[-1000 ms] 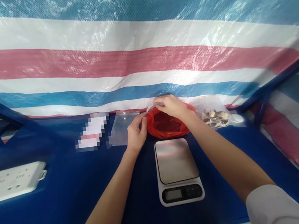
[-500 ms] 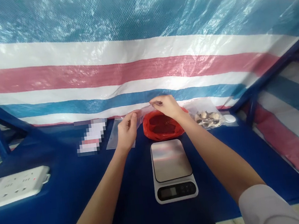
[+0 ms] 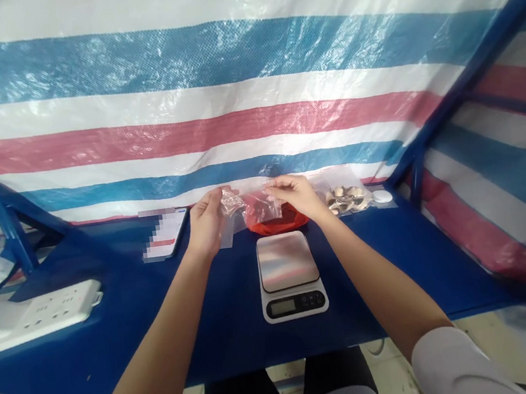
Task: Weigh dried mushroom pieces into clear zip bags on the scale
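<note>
Holding a clear plastic bag aloft between two bare hands, just above a blue work table; the bag is stretched sideways, its film gathered and creased.

Left hand: fingers curled inward, pinching the bag's crumpled left end against the thumb.
Right hand: fingertips and thumb pinching the bag's right edge, palm turned down.

Adjacent items:
- Crumpled red plastic bag, directly below and partly behind the clear bag, dark contents unclear.
- Digital kitchen scale with a brushed-metal platform and a dark display, nearer the person, just below the hands.
- Transparent zip bag, right of the right hand, holding small pale-and-brown pieces, too small to identify.
- Small white round object, beside that bag.

Further items:
- Pixelated rectangular item, left of the left hand, obscured.
- White power strip, at the table's left end.
- Red, white and blue striped tarpaulin, behind the table, over a blue metal frame.
- White sleeve, on the right arm.
</note>
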The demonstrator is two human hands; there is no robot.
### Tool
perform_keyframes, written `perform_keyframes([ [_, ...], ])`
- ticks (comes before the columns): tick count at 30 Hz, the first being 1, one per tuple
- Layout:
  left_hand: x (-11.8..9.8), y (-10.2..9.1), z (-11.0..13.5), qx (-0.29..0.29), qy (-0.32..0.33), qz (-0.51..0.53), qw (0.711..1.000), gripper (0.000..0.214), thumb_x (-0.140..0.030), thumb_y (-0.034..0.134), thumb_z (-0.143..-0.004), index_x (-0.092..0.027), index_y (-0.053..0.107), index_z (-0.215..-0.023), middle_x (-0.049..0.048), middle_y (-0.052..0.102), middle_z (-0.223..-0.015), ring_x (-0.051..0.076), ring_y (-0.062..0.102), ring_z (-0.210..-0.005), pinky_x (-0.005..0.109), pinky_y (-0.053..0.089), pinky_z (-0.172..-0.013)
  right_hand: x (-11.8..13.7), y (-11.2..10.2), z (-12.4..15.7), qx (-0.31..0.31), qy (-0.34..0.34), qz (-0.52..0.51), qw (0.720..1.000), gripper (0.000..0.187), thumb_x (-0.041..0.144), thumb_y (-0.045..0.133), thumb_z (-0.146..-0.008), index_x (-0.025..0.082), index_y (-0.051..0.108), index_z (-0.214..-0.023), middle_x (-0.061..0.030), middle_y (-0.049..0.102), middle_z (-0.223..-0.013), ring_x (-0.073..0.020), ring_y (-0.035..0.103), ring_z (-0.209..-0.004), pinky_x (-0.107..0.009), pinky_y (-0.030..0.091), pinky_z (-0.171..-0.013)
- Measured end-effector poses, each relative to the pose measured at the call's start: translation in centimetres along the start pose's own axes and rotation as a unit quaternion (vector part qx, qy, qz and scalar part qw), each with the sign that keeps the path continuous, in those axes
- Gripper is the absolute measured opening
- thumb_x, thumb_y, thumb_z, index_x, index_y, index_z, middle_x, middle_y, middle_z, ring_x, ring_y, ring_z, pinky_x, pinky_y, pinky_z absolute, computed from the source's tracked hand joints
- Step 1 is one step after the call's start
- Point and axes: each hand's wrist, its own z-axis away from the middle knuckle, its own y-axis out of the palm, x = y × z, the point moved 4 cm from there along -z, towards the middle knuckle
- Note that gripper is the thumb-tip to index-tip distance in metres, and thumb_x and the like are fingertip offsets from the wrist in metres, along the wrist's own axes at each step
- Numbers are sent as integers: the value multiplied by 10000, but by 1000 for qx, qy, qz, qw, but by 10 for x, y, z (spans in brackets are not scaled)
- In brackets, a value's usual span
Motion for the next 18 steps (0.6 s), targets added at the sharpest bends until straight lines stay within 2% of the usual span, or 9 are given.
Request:
perform_keyframes([
  [2, 11, -7, 4, -15, 0, -45, 999, 418, -510, 727, -772, -134, 718, -956, 100, 754, -930, 219, 705, -864, 367, 575, -836, -11, 2, 11, 4, 32, -7, 999, 296, 450, 741, -773, 200, 759, -930, -39, 776, -963, -194, 725, -845, -282, 599, -659],
  [4, 18, -15, 8, -25, 21, -115, 993, 442, -476, 754, -743, -132, 717, -1019, 106, 754, -978, 222, 702, -876, 377, 569, -854, -18, 3, 21, 0, 43, 0, 999, 259, 404, 750, -765, 189, 765, -909, -41, 780, -921, -193, 726, -842, -293, 600, -707],
  [6, 16, -22, 14, -27, 71, -210, 975, 425, -428, 736, -762, -146, 707, -1079, 108, 747, -1042, 233, 699, -921, 392, 565, -880, -21, 2, 29, -9, 45, 30, 998, 199, 347, 742, -772, 181, 769, -880, -40, 781, -885, -188, 727, -833, -307, 591, -772],
  [9, 1, -20, 27, -16, 204, -364, 909, 306, -352, 660, -836, -192, 707, -1092, 94, 727, -1123, 252, 676, -1040, 420, 537, -969, -22, 1, 39, -24, 60, 86, 994, 172, 329, 710, -800, 183, 771, -868, -18, 762, -780, -173, 714, -707, -303, 586, -725],
  [11, -7, -10, 38, 12, 282, -429, 858, 227, -323, 618, -877, -213, 722, -1047, 85, 720, -1148, 256, 657, -1099, 426, 509, -1024, -21, 3, 43, -30, 68, 118, 990, 170, 334, 696, -814, 184, 769, -844, -2, 728, -689, -162, 684, -609, -288, 575, -654],
  [12, -9, -3, 44, 32, 303, -442, 844, 206, -316, 612, -885, -216, 727, -1023, 83, 724, -1138, 255, 658, -1101, 419, 510, -1022, -20, 5, 45, -33, 70, 133, 988, 157, 322, 692, -815, 185, 768, -828, 1, 716, -664, -156, 670, -579, -281, 568, -631],
  [14, -7, 11, 52, 74, 315, -439, 838, 184, -299, 598, -896, -207, 733, -981, 77, 744, -1056, 238, 678, -1024, 383, 538, -953, -20, 9, 46, -38, 71, 152, 985, 122, 280, 690, -811, 189, 772, -811, -3, 719, -668, -151, 658, -568, -274, 561, -615],
  [16, 2, 25, 56, 137, 282, -417, 853, 181, -292, 583, -908, -194, 731, -946, 59, 755, -942, 193, 693, -861, 319, 555, -837, -22, 13, 47, -40, 78, 142, 986, 112, 253, 690, -808, 197, 783, -832, -14, 742, -721, -164, 679, -617, -280, 571, -630],
  [18, 13, 33, 57, 174, 240, -396, 869, 187, -306, 589, -908, -188, 727, -866, 38, 752, -847, 159, 668, -721, 278, 538, -727, -24, 16, 48, -42, 82, 109, 990, 118, 252, 701, -799, 203, 792, -857, -26, 765, -793, -194, 715, -725, -301, 592, -685],
])
